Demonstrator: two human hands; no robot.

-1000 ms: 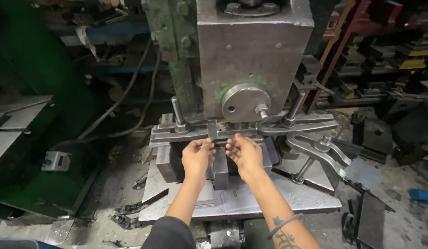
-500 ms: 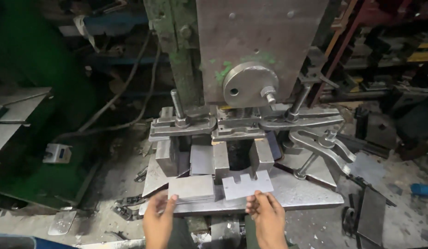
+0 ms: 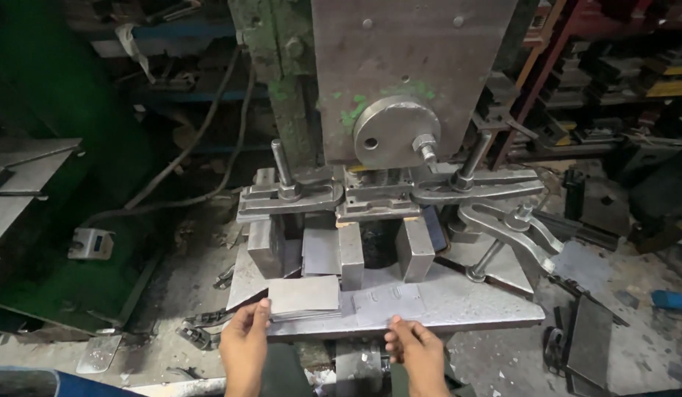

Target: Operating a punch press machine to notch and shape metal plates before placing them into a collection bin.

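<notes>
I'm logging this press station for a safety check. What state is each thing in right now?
Left hand: open, fingertips touching the stack of metal sheets.
Right hand: fingers resting on the edge of the punched plate.
Stack of metal sheets: lying flat on the press table.
Punched plate: flat, in front of the die blocks.
Round wheel: mounted on the press head, above the die.
</notes>
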